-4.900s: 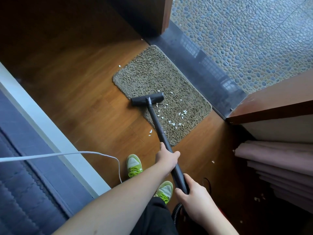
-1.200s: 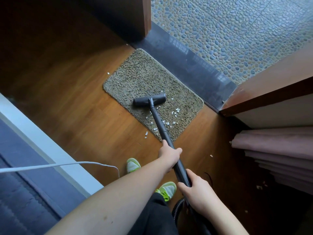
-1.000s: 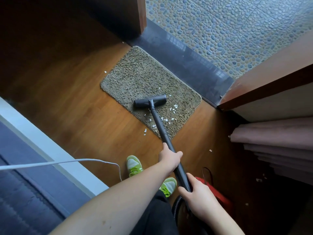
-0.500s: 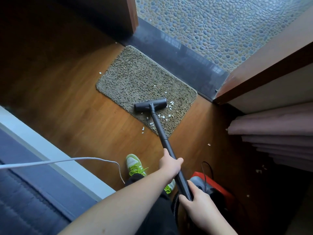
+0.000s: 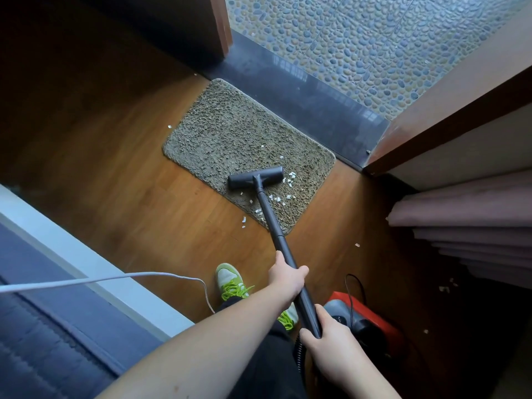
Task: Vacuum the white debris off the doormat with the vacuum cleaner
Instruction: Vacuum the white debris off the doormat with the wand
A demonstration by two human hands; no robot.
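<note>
A shaggy grey-brown doormat (image 5: 230, 139) lies on the wooden floor by a dark threshold. White debris (image 5: 288, 181) is scattered over its near right corner, with a few bits on the floor beside it. The black vacuum head (image 5: 255, 177) rests on the mat's near part, just left of the debris. Its black wand (image 5: 275, 226) runs back toward me. My left hand (image 5: 288, 277) grips the wand partway up. My right hand (image 5: 326, 336) grips its lower end by the hose. The red and grey vacuum body (image 5: 359, 315) sits on the floor at the right.
A white cable (image 5: 115, 279) runs across from the left, over a white ledge (image 5: 86, 260). My green shoe (image 5: 230, 280) stands on the floor near the wand. Folded pinkish fabric (image 5: 466, 226) lies at the right under a wooden door frame (image 5: 449, 119). Pebble tiles (image 5: 359, 38) lie beyond the threshold.
The vacuum head has been drawn back toward the mat's near edge, and less debris shows on the mat. The camera has shifted, so the red vacuum body has come into view.
</note>
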